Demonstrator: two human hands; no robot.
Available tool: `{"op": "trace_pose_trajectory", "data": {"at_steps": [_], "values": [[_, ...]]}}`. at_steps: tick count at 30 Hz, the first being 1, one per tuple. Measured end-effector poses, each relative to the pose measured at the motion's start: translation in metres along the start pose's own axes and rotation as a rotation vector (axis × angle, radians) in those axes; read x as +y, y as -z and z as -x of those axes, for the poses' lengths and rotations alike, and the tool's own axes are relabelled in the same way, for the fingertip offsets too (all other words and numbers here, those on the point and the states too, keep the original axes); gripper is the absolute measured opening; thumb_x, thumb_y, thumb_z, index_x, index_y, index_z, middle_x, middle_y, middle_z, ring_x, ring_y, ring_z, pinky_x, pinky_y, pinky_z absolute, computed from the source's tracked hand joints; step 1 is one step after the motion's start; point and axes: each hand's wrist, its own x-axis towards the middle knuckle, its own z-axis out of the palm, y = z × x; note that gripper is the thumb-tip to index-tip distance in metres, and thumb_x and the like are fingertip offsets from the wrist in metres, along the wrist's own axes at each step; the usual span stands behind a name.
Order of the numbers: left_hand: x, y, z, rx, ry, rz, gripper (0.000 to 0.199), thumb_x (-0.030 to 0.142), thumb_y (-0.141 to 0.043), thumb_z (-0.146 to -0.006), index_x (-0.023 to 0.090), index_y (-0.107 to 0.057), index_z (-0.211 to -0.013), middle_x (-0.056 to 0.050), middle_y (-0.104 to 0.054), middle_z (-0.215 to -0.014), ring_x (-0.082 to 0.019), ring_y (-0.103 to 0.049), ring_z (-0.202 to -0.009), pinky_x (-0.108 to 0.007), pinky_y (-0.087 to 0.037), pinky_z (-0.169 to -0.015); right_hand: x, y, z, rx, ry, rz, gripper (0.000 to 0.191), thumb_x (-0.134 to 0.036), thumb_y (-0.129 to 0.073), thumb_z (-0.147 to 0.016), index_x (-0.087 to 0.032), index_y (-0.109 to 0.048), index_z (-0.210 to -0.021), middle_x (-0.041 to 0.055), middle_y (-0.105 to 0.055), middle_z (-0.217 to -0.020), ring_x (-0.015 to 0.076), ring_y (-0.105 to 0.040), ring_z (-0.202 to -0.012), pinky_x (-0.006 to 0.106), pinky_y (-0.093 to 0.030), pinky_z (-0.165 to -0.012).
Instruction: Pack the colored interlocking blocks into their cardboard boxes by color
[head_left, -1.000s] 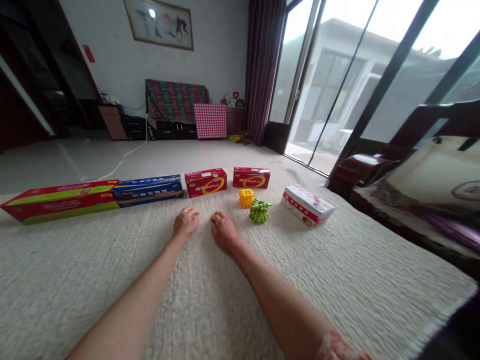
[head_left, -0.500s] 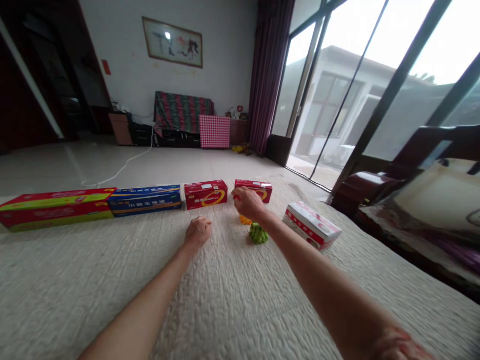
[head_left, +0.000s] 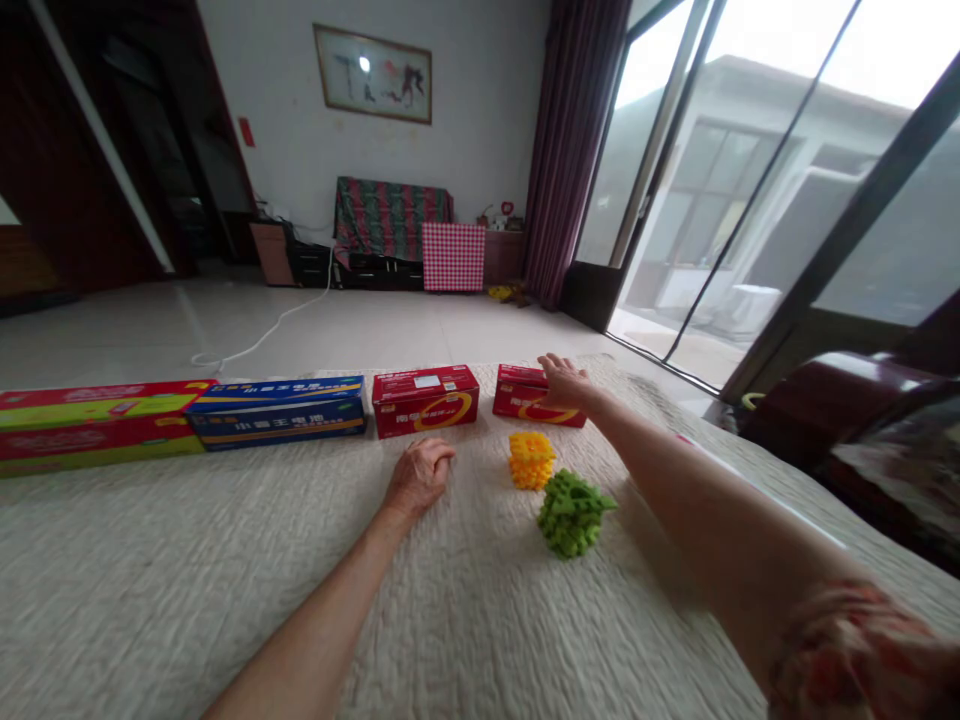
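My right hand [head_left: 566, 384] reaches over the right end of a small red box [head_left: 517, 392], fingers stretched across its top edge; whether it grips the box is not plain. My left hand [head_left: 418, 476] rests on the quilted cover with fingers curled in, nothing visible in them. Just beyond it stands another red box [head_left: 424, 402], a narrow gap from the first. Between my arms sit a yellow knobbly block cube [head_left: 531, 460] and, nearer me, a larger green knobbly block piece [head_left: 574, 515].
Left of the red boxes, a blue box [head_left: 277, 412] and a long red-and-yellow box [head_left: 101, 425] continue the row on the pale quilted cover [head_left: 450, 620]. My right forearm mostly hides a white box [head_left: 772, 495]. A dark wooden armrest [head_left: 832, 400] stands at right.
My right hand has moved from the left end of the right red box to its right end, its fingers now extended. The view has shifted closer, uncovering the yellow cube. My left hand stays curled.
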Motion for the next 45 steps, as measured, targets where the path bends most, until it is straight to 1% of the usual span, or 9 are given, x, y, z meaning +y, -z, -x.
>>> {"op": "trace_pose_trajectory", "data": {"at_steps": [6, 10, 18, 24, 28, 31, 35, 40, 45], "values": [[-0.004, 0.005, 0.002, 0.107, 0.232, -0.144, 0.034, 0.008, -0.047, -0.077, 0.015, -0.075, -0.094, -0.013, -0.07, -0.106, -0.026, -0.062, -0.104, -0.036, -0.044, -0.099, 0.013, -0.016, -0.011, -0.049, -0.03, 0.034, 0.072, -0.027, -0.08, -0.061, -0.021, -0.051, -0.127, 0.018, -0.053, -0.126, 0.0379, -0.048, -0.118, 0.06, -0.039, -0.093], [-0.004, 0.007, -0.002, 0.09, 0.285, -0.165, 0.033, 0.009, -0.047, -0.079, 0.014, -0.075, -0.094, -0.013, -0.069, -0.108, -0.026, -0.061, -0.104, -0.034, -0.044, -0.097, 0.011, -0.008, -0.001, -0.014, -0.038, 0.051, 0.07, -0.024, -0.077, -0.063, -0.023, -0.051, -0.129, 0.0161, -0.053, -0.124, 0.0363, -0.05, -0.114, 0.057, -0.04, -0.092], [0.008, 0.019, 0.019, 0.041, 0.216, -0.038, 0.026, 0.007, -0.049, -0.079, 0.018, -0.073, -0.08, -0.01, -0.069, -0.097, -0.022, -0.061, -0.103, -0.033, -0.042, -0.1, -0.009, 0.076, 0.049, 0.193, 0.004, 0.126, 0.069, -0.037, -0.073, -0.067, -0.021, -0.049, -0.13, 0.0152, -0.054, -0.121, 0.0347, -0.049, -0.11, 0.051, -0.038, -0.089], [0.005, 0.076, 0.067, 0.1, 0.34, 0.075, 0.017, 0.009, -0.056, -0.075, 0.018, -0.07, -0.07, -0.008, -0.071, -0.085, -0.023, -0.065, -0.094, -0.036, -0.046, -0.096, -0.089, 0.117, 0.111, 0.151, 0.148, -0.02, 0.075, -0.029, -0.068, -0.066, -0.021, -0.043, -0.136, 0.0153, -0.054, -0.126, 0.0332, -0.053, -0.107, 0.047, -0.04, -0.087], [-0.005, 0.147, 0.096, 0.284, 0.536, 0.118, 0.033, 0.026, -0.043, -0.091, 0.013, -0.071, -0.101, -0.015, -0.073, -0.099, -0.028, -0.067, -0.099, -0.042, -0.05, -0.09, -0.165, 0.102, 0.164, 0.064, 0.353, -0.15, 0.074, -0.031, -0.069, -0.068, -0.02, -0.043, -0.136, 0.0165, -0.054, -0.129, 0.0341, -0.053, -0.11, 0.048, -0.04, -0.089], [-0.001, 0.195, 0.12, 0.371, 0.511, 0.227, 0.043, 0.039, -0.042, -0.093, 0.017, -0.061, -0.125, -0.011, -0.069, -0.12, -0.022, -0.065, -0.109, -0.033, -0.051, -0.093, -0.216, 0.086, 0.199, -0.033, 0.438, -0.221, 0.072, -0.032, -0.07, -0.069, -0.019, -0.044, -0.136, 0.0175, -0.054, -0.13, 0.0348, -0.053, -0.112, 0.048, -0.039, -0.09], [0.012, 0.226, 0.153, 0.156, 0.252, 0.371, 0.045, 0.043, -0.064, -0.078, 0.017, -0.069, -0.113, -0.011, -0.063, -0.13, -0.027, -0.058, -0.121, -0.039, -0.044, -0.105, -0.258, 0.071, 0.229, -0.12, 0.466, -0.289, 0.073, -0.033, -0.071, -0.069, -0.018, -0.045, -0.135, 0.0181, -0.056, -0.128, 0.0345, -0.055, -0.11, 0.049, -0.039, -0.09], [0.004, 0.225, 0.175, -0.067, 0.209, 0.243, 0.05, 0.04, -0.069, -0.072, 0.017, -0.068, -0.116, -0.013, -0.052, -0.142, -0.029, -0.047, -0.134, -0.044, -0.032, -0.115, -0.255, 0.056, 0.242, -0.054, 0.507, -0.429, 0.068, -0.026, -0.068, -0.069, -0.02, -0.047, -0.133, 0.0163, -0.05, -0.14, 0.0347, -0.047, -0.125, 0.055, -0.033, -0.099], [-0.005, 0.227, 0.173, -0.172, 0.187, 0.247, 0.058, 0.046, -0.068, -0.073, 0.016, -0.064, -0.123, -0.014, -0.046, -0.148, -0.03, -0.043, -0.137, -0.043, -0.03, -0.116, -0.222, 0.035, 0.241, 0.103, 0.343, -0.863, 0.05, -0.03, -0.054, -0.077, -0.018, -0.055, -0.125, 0.0157, -0.05, -0.139, 0.029, -0.048, -0.127, 0.05, -0.035, -0.105]]}}
